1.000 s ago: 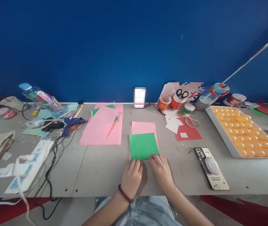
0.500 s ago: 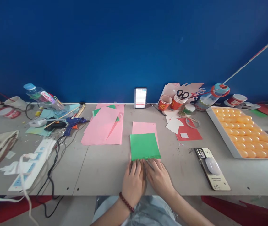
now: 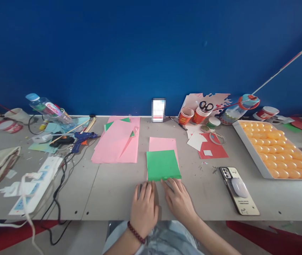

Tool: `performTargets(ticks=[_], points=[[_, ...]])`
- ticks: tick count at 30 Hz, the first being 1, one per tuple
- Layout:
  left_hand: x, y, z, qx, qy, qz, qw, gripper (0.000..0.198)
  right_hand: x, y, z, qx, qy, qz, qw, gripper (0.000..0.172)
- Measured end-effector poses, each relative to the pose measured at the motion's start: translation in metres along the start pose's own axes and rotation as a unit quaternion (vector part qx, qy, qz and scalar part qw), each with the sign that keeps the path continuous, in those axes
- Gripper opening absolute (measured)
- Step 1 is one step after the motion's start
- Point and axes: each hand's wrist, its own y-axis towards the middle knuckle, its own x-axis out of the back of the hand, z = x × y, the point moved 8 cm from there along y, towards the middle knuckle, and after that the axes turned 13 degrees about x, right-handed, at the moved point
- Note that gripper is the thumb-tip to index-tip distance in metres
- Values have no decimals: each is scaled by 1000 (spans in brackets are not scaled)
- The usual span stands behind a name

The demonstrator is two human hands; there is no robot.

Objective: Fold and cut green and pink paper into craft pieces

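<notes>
A green sheet of paper (image 3: 163, 164) lies in front of me over a pink sheet (image 3: 162, 143), whose far part shows behind it. Along its near edge the green sheet has a narrow raised fold. My left hand (image 3: 144, 205), with a dark red bead bracelet (image 3: 135, 232) on the wrist, rests palm down, fingertips at the near left edge of the paper. On the right part of the folded edge lie the fingertips of my right hand (image 3: 178, 198). Both hands have their fingers stretched out and hold nothing.
Pink sheets (image 3: 116, 145) and a blue glue gun (image 3: 83, 140) lie to the left, with a white power strip (image 3: 38, 187) nearer. On the right are a phone (image 3: 242, 205), red paper (image 3: 216, 150), paper cups (image 3: 186, 117) with scissors (image 3: 206, 106), and a tray of orange balls (image 3: 280, 152).
My left hand has slid left and slightly toward me, opening a gap between the two hands. The right hand stays at the folded edge, and the green sheet has not moved.
</notes>
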Motion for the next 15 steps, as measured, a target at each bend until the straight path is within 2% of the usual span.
performTargets(ticks=[5,8,11,15], points=[[0,1,-2,13,22,-27,999,48,2,-1,-2,-12,1,-9,1000,43],[-3,2,-10,-33,27,-51,998,50,3,-1,-2,-16,4,-11,1000,43],[-9,4,-15,-76,12,-35,996,51,4,-2,-4,-35,6,-16,999,43],[-12,6,-13,-65,-9,-11,998,52,11,-2,-6,-57,-10,-32,998,40]])
